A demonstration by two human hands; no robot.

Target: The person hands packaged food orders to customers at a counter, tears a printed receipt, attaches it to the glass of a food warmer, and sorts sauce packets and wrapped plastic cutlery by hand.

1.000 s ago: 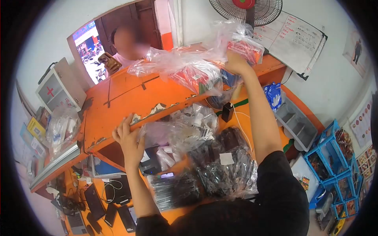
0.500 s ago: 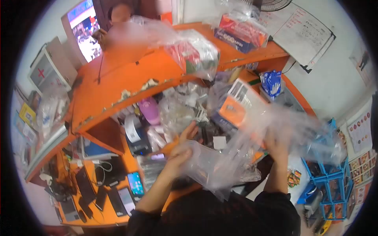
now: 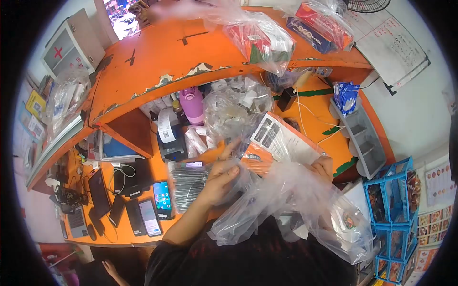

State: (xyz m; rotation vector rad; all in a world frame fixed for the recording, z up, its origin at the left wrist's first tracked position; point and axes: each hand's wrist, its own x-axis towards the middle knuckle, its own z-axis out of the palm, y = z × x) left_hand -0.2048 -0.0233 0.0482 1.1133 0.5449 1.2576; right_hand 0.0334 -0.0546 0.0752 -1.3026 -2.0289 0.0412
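Observation:
A printed box in orange and white sits partly inside a clear plastic bag in front of my body. My left hand is closed on the bag's plastic at the box's left side. At the right, my right hand is closed around the near right end of the box, with plastic bunched below it. The loose bag hangs in front of my dark shirt, a second fold of it on the right. My fingertips are partly covered by the film.
An orange counter with a raised shelf holds bagged boxes. Phones, a label printer, wrapped straws and a purple bottle stand left. At right are a grey tray and blue racks. Another person's hand shows lower left.
The box has come closer to my body and lower, and the bag has swung down from the right. My right hand has moved slightly left. The view has shifted.

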